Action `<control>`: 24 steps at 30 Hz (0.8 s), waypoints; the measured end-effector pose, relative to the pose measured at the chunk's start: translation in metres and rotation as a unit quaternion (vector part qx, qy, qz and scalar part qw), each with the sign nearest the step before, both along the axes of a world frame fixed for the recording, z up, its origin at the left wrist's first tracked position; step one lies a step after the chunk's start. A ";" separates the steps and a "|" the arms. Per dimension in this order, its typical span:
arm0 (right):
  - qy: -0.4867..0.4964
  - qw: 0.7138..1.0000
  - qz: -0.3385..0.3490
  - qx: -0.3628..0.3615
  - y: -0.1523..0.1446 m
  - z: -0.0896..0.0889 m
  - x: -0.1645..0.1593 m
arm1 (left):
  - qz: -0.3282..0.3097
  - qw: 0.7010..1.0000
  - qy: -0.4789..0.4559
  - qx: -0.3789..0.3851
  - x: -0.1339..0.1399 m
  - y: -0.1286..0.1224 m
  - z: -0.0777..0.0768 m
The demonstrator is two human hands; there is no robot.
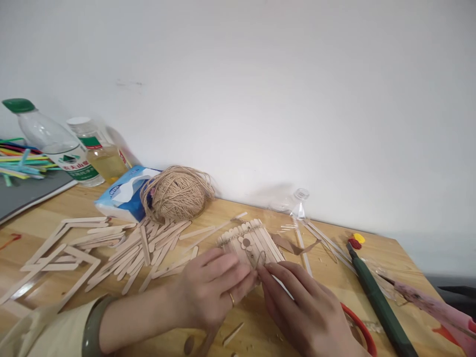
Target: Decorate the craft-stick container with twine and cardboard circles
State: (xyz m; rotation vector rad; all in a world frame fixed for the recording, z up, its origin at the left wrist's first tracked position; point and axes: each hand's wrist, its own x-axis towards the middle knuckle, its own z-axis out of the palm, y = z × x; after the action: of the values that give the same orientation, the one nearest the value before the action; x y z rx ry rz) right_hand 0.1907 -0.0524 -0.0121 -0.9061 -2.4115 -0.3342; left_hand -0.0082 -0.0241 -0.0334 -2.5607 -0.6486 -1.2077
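A small panel of craft sticks lies in front of me, with a twine band across its top and a brown button-like disc on it. A thin loop of twine rises over the panel's lower part. My left hand, with a ring on one finger, is closed at the panel's lower left, its fingertips pinching at the base of the loop. From the right, my right hand meets it there, thumb and fingers pressed together on the twine. The fingers hide the panel's lower edge.
Loose craft sticks cover the left of the table. Behind them are a twine ball, a tissue pack and bottles. At right lie a green-handled cutter, a pink glue gun and red-handled scissors.
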 end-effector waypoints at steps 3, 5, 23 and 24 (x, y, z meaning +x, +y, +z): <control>-0.004 1.000 0.001 0.013 -0.001 0.001 0.001 | -0.007 0.998 -0.033 0.053 0.003 0.000 0.000; -0.007 1.000 0.002 0.017 -0.001 0.001 0.001 | 0.001 0.998 -0.033 0.044 0.005 0.000 0.002; -0.033 0.999 0.027 0.020 -0.009 -0.004 0.009 | -0.055 0.992 0.027 -0.107 -0.012 0.017 0.017; -0.031 0.999 0.026 0.019 -0.008 -0.004 0.008 | -0.056 0.992 0.026 -0.108 -0.012 0.017 0.016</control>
State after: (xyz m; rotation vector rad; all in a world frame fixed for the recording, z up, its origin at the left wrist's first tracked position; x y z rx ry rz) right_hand 0.1992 -0.0608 -0.0158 -0.8259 -2.4716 -0.3927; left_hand -0.0206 -0.0070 -0.0179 -2.8326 -0.6651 -1.1573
